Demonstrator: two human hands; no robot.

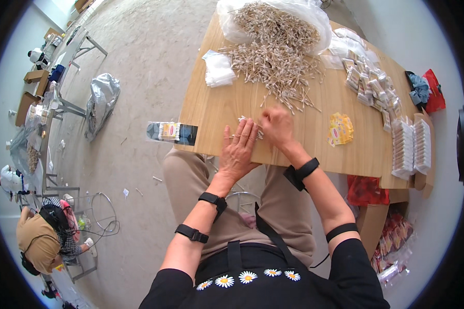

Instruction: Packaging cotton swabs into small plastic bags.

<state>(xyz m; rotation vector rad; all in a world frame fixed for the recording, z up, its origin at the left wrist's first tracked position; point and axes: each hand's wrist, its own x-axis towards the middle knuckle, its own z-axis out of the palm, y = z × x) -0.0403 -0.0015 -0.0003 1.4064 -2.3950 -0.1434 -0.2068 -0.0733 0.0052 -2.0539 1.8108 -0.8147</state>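
My left hand [237, 149] lies flat near the table's front edge, its fingers stretched out over a few cotton swabs [259, 135]. Right beside it, my right hand [277, 126] is curled, with its fingertips blurred by motion; whatever is in it is hidden. Beyond both hands spreads a big loose heap of cotton swabs [273, 64], spilling out of a clear plastic bag [314, 23]. At the table's left edge a small swab pack with a yellow label [169, 131] rests on a dark plate [188, 135]. Yellow printed cards [340, 129] lie to the right.
Clear empty bags [219, 69] are stacked left of the heap. Filled swab packs [371, 87] lie piled at the right, near upright rows of packs [411, 147] by a cardboard box [424, 177]. A grey plastic bag [102, 103] stands on the floor; a person [44, 239] sits far left.
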